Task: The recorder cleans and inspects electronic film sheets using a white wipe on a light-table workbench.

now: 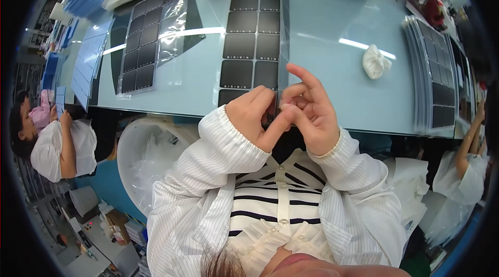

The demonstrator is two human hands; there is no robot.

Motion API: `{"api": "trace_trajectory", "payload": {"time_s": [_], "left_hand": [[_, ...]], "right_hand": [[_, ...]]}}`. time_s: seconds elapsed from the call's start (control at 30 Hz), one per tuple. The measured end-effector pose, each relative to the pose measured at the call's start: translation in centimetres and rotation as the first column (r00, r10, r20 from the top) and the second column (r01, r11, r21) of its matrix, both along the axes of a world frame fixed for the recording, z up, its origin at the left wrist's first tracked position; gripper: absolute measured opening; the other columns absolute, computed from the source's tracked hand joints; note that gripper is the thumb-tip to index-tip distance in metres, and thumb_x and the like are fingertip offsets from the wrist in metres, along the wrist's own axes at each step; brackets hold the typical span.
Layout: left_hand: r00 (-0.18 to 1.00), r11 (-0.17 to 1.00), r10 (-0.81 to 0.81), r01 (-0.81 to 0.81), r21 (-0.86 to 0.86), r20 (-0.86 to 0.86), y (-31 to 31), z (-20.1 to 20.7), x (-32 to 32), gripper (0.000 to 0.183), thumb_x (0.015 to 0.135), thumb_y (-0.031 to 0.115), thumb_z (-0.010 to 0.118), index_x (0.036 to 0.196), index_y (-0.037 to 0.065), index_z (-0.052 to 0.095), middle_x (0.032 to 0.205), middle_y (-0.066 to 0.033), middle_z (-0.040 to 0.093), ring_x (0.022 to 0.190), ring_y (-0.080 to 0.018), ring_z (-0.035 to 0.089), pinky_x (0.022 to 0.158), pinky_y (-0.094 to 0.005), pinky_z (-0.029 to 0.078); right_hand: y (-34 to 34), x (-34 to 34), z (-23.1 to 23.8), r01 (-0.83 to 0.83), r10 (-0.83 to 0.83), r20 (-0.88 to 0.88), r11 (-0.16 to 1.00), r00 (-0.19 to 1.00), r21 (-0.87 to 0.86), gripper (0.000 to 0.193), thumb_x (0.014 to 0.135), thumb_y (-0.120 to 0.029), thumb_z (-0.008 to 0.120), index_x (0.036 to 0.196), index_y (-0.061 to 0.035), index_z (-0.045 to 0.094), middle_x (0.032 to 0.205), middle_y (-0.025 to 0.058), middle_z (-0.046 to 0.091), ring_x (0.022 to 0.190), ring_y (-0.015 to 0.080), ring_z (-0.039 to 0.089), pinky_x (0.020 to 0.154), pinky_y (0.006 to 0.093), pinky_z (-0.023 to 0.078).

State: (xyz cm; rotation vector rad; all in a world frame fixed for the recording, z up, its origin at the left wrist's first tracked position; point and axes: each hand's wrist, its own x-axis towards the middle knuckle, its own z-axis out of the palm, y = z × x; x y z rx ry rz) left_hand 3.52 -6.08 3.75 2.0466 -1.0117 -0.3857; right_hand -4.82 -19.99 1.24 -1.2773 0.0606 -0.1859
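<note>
Black-panelled sheet [244,45], near end (behind left hand [250,114]) partly out of sight

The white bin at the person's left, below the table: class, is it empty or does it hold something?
Not empty: crumpled clear plastic shows inside the white bin.

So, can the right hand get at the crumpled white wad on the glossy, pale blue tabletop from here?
Probably yes: the crumpled white wad lies to the right of the right hand, somewhat farther from the body, and only glossy tabletop shows between them.
</note>
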Motion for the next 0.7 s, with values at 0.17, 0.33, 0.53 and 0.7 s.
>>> {"api": "trace_trajectory", "payload": {"time_s": [0.17, 0.33, 0.53, 0.7], "left_hand": [[0.998, 1.000, 0.020, -0.021, 0.010, 0.064, 0.4, 0.0, 0.0, 0.022, 0.086, 0.015, 0.057, 0.072, -0.002, 0.053, 0.064, -0.0115, 0.051, 0.049, -0.0227, 0.053, 0.046, -0.0307, 0.042], [0.992, 0.989, 0.125, -0.126, -0.072, -0.014, 1.3, -1.4, 0.5, 0.021, 0.085, 0.012, 0.056, 0.070, -0.003, 0.054, 0.061, -0.0116, 0.051, 0.047, -0.0222, 0.050, 0.045, -0.0313, 0.040], [0.993, 0.968, 0.107, -0.115, -0.221, -0.047, 2.0, -0.7, 0.4, 0.021, 0.086, 0.010, 0.056, 0.070, -0.003, 0.053, 0.061, -0.0107, 0.050, 0.048, -0.0220, 0.050, 0.047, -0.0305, 0.041], [0.785, 0.763, 0.458, -0.588, -0.269, -0.418, 7.2, -0.7, 1.8, 0.019, 0.089, 0.010, 0.054, 0.073, 0.000, 0.055, 0.061, -0.0019, 0.050, 0.055, -0.0097, 0.048, 0.048, -0.0256, 0.037]], "right_hand": [[-0.7, -0.8, 0.4, 0.089, -0.097, -0.040, 0.981, 0.994, -0.170, 0.058, 0.085, 0.007, 0.046, 0.139, -0.0008, 0.028, 0.090, 0.0045, 0.052, 0.066, 0.0061, 0.048, 0.059, 0.0187, 0.041], [-3.3, -4.1, -0.2, 0.135, -0.212, -0.069, 0.810, 0.975, -0.571, 0.056, 0.082, 0.008, 0.050, 0.136, 0.0008, 0.035, 0.085, 0.0061, 0.055, 0.059, 0.0038, 0.048, 0.054, 0.0158, 0.039], [-2.0, -4.2, 0.4, 0.265, -0.337, -0.058, 0.825, 0.940, -0.498, 0.059, 0.080, 0.008, 0.052, 0.135, 0.0034, 0.033, 0.087, 0.0077, 0.056, 0.059, 0.0021, 0.047, 0.053, 0.0148, 0.036], [-3.1, -4.8, 0.0, 0.248, -0.329, -0.038, 0.775, 0.943, -0.581, 0.054, 0.077, 0.010, 0.053, 0.130, 0.0035, 0.041, 0.088, 0.0074, 0.054, 0.058, 0.0029, 0.045, 0.053, 0.0150, 0.037]]}}
